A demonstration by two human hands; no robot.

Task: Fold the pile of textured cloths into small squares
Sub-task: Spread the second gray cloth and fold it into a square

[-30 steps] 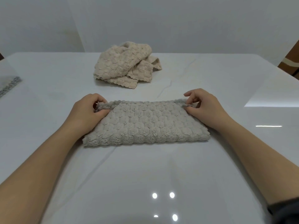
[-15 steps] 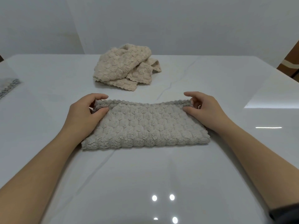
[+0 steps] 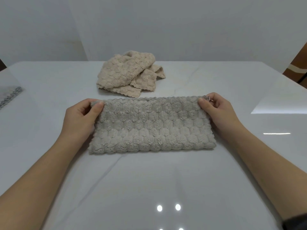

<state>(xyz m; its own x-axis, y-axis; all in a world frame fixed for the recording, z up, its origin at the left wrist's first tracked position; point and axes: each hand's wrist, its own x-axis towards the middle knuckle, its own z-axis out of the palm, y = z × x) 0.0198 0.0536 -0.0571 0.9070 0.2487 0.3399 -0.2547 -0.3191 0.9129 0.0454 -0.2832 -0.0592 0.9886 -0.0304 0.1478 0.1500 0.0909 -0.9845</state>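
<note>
A grey textured cloth [image 3: 152,125] lies folded in half as a wide rectangle on the white table [image 3: 149,188], its folded edge toward me. My left hand [image 3: 81,118] pinches its far left corner between thumb and fingers. My right hand [image 3: 219,112] pinches the far right corner, where a small tag shows. Both far corners are lifted slightly off the table. Behind it sits a crumpled pile of beige textured cloths [image 3: 129,73].
A patterned grey item [image 3: 10,95] lies at the table's left edge. A brown piece of furniture [image 3: 299,67] stands beyond the table's right corner. A white wall runs behind the table.
Both hands have shifted outward along the far edge and pulled it taut. The cloth now looks wider and flatter, with the left corner's fold smoothed out.
</note>
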